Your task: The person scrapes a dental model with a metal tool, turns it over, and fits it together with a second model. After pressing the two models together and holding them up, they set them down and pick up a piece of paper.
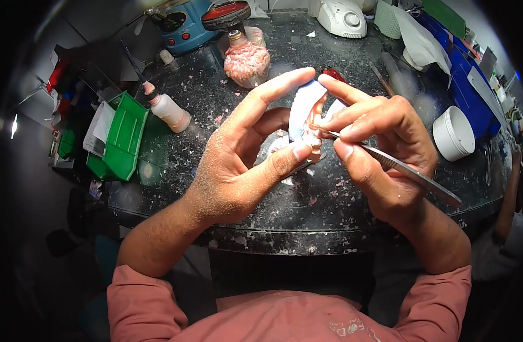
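Observation:
Between the thumb and fingers of my left hand (230,168) is a dental model (304,108), with a pale blue base and a row of teeth facing right. Pale dust coats that hand. My right hand (389,148) pinches a slim metal carving tool (424,181) like a pen, its ridged handle slanting down to the right. The tool's tip meets the inner side of the teeth, though the exact contact is too small to make out. My right index fingertip rests near the top of the model. Whitish pieces lie behind the model, partly hidden by my hands.
A wax-crusted pink burner (247,60) stands at the back, near a blue machine (187,25). On the left are a dropper bottle (169,111) and a green tray (124,139). A white tub (453,134) sits at right. Scraps litter the black bench (261,235).

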Motion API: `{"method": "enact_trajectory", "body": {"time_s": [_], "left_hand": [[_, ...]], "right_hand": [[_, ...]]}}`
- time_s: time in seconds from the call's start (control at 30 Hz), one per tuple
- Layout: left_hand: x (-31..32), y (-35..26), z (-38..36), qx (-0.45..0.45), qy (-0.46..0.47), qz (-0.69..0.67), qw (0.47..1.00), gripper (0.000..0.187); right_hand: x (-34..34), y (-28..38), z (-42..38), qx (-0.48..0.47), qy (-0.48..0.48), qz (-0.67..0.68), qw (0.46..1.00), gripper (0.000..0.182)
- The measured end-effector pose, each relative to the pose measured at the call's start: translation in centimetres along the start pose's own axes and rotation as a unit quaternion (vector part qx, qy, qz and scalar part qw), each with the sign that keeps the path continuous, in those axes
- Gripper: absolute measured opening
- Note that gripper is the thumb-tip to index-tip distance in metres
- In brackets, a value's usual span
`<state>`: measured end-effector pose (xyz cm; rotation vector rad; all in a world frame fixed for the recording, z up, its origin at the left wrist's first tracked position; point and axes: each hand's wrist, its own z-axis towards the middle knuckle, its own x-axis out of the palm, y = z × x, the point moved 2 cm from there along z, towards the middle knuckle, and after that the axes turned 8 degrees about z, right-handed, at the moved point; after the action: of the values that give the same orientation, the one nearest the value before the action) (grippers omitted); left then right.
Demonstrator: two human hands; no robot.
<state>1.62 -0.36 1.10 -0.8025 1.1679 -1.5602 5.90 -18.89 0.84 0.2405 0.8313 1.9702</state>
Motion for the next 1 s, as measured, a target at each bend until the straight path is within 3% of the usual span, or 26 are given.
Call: {"method": "enact_trajectory", "body": {"time_s": [0.33, 0.53, 1.0], "left_hand": [[-0.26, 0.64, 0.06, 0.044, -0.039, 0.062, 0.996, 0.077], [-0.38, 0.64, -0.08, -0.008, -0.04, 0.063, 0.997, 0.079], [-0.27, 0.83, -0.2, -0.004, -0.049, 0.065, 0.997, 0.077]], "right_hand": [[-0.01, -0.16, -0.09, -0.008, 0.004, -0.013, 1.0, 0.017], [0.29, -0.25, -0.21, 0.0, 0.004, 0.003, 1.0, 0.017], [0.46, -0.46, -0.21, 0.006, -0.005, 0.018, 1.0, 0.012]]}}
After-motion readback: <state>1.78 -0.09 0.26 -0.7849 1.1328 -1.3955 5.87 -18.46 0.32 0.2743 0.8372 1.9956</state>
